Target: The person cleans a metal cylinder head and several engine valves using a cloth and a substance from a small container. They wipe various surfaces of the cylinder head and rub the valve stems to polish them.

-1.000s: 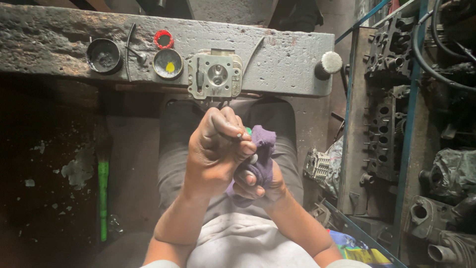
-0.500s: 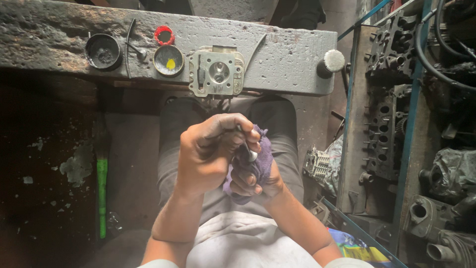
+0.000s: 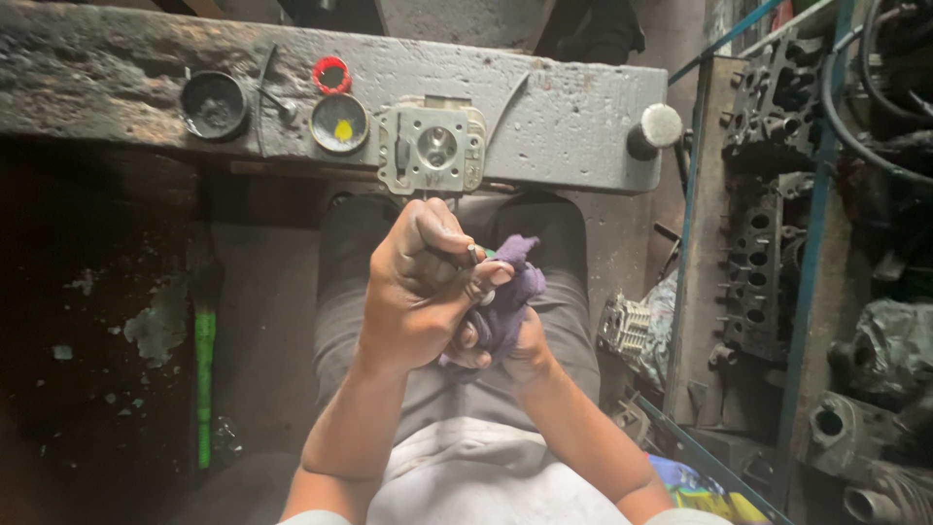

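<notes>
Here the left hand (image 3: 418, 292) pinches a thin metal rod (image 3: 473, 255) between pressed fingertips, its long axis pointing up and away. Just right of those fingers, the right hand (image 3: 515, 340) curls closed around a purple rag (image 3: 510, 292) (touching the rod's lower end).

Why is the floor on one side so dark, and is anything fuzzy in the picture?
Head view: the dark floor left of the grey concrete bench lies in deep shadow, while daylight brightens the bench top. The left hand and right hand around the purple cloth look slightly soft; the engine parts at right stay dim.
</notes>
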